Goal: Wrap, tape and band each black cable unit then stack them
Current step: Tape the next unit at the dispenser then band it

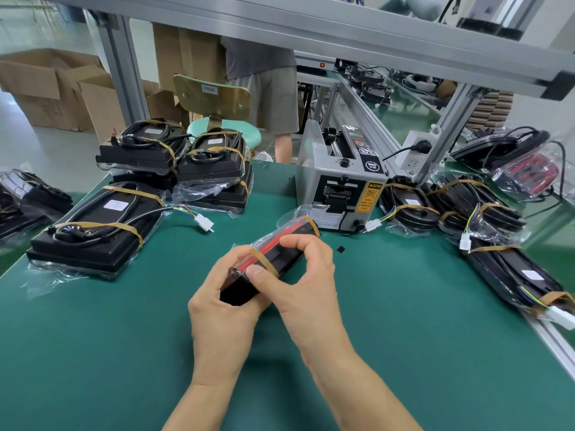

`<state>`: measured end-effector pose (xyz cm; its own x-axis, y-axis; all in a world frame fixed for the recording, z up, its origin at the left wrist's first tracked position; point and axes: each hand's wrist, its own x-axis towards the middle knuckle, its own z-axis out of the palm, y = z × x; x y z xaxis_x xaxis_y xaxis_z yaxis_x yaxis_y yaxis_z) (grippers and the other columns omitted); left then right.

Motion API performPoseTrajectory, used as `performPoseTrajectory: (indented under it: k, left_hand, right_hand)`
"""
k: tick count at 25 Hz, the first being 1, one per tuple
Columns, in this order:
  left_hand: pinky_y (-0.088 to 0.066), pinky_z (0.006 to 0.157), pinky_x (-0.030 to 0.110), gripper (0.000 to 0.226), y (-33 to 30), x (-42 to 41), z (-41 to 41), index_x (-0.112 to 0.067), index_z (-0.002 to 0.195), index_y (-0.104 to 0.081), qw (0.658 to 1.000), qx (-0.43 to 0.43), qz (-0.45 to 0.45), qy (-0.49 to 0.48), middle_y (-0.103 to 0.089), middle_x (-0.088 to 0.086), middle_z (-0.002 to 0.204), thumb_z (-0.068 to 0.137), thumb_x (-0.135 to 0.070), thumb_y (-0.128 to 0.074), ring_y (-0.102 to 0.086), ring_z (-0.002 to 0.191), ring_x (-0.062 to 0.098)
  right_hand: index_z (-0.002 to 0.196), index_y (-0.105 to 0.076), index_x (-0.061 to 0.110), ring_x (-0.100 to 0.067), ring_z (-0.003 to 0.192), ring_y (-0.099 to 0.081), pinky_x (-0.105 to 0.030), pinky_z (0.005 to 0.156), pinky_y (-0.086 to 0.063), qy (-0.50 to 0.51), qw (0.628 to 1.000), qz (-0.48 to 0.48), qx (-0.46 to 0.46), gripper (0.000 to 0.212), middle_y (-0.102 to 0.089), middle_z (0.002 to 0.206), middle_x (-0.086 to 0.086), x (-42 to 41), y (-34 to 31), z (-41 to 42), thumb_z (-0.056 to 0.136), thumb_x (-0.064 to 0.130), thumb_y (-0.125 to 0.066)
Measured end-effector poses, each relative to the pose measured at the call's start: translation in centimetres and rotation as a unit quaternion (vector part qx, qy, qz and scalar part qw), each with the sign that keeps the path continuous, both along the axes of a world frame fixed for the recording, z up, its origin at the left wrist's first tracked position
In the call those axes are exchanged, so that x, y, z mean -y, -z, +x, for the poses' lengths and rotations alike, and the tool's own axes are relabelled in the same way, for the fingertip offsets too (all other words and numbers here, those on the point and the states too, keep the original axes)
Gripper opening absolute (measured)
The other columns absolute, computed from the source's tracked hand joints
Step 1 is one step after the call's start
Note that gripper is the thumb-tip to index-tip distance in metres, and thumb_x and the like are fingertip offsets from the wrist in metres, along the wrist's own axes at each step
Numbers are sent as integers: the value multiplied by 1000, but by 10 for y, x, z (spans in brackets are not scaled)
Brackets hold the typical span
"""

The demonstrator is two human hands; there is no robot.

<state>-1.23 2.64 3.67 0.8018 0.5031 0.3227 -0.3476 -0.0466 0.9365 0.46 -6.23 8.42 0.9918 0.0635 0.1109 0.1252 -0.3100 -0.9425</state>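
cable unit point(273, 253) gripped by left hand point(222, 309), right hand point(306, 284), long axis pointing away-right

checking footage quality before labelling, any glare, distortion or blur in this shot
Head view: wide-angle bending curves the overhead aluminium beam and the green mat edges; soft, even light, with only a faint shadow under the hands; glare on the plastic wrap of the unit held by the left hand and right hand; the cardboard boxes behind look slightly soft.
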Motion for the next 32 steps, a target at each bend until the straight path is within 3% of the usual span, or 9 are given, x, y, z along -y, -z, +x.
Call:
performPoseTrajectory:
  k: [3,6,11,14,18,21,25,29,32]
  left_hand:
    - [-54,77,21,51,1,0,1,-38,101,-68,999,-7,-30,9,-72,-7,95,59,-10,-77,-69,87,11]
    - [-50,78,15,49,-2,0,0,-37,99,-68,1000,3,-10,6,-72,-10,96,58,-13,-79,-67,88,7]
    - [-48,76,11,49,-6,-4,0,-35,99,-69,1000,4,-23,19,-72,-9,96,59,-9,-81,-67,87,6]
    - [-49,78,16,47,-9,-6,0,-29,99,-69,998,3,-37,40,-73,-3,95,59,-6,-78,-67,89,12]
    - [-49,74,14,51,-12,-15,-3,-28,98,-70,997,1,-56,51,-73,-5,91,55,-1,-78,-66,84,7]
    - [-51,64,16,51,-16,-22,-10,-27,97,-71,992,13,-72,98,-73,-3,92,51,-8,-81,-65,83,7]
    - [-54,71,23,55,-14,-36,-10,-20,98,-72,971,46,-158,171,-73,6,101,45,-5,-78,-68,91,17]
    - [-57,78,33,54,-7,-43,-13,-21,100,-74,918,41,-324,226,-71,9,109,56,3,-54,-69,95,23]
    - [-54,87,40,54,-15,-50,-18,-23,106,-72,932,-22,-290,215,-65,10,123,63,3,-51,-66,103,22]
  right_hand:
    - [97,-48,46,15,117,-31,-21,99,-25,-15,998,-55,20,61,-29,113,42,1,1,-3,41,60,-67]
    - [93,-54,43,8,113,-42,-34,106,-33,3,1000,18,-8,47,-44,105,33,6,-2,8,52,52,-76]
    - [88,-57,40,0,111,-47,-42,104,-35,-27,999,0,25,25,-52,102,23,3,-3,17,70,37,-75]
    - [91,-57,43,5,107,-48,-30,100,-36,-73,996,-32,35,38,-53,103,25,12,-5,17,56,40,-72]
    - [99,-59,34,9,101,-52,1,83,-31,-74,994,-14,73,46,-61,110,11,42,-4,25,64,15,-80]
    - [114,-53,39,13,116,-43,5,88,-25,-54,993,-53,87,58,-52,127,14,72,-2,37,62,28,-77]
    - [130,-44,41,10,126,-42,-10,104,-29,-151,988,-26,14,87,-51,133,24,98,-5,44,54,24,-82]
    - [124,-58,22,-9,109,-63,-14,88,-46,-280,958,41,35,69,-69,117,5,93,-17,44,63,2,-82]
    - [118,-63,21,-14,104,-66,-18,86,-48,-280,956,44,70,57,-71,110,2,88,-34,45,68,3,-82]
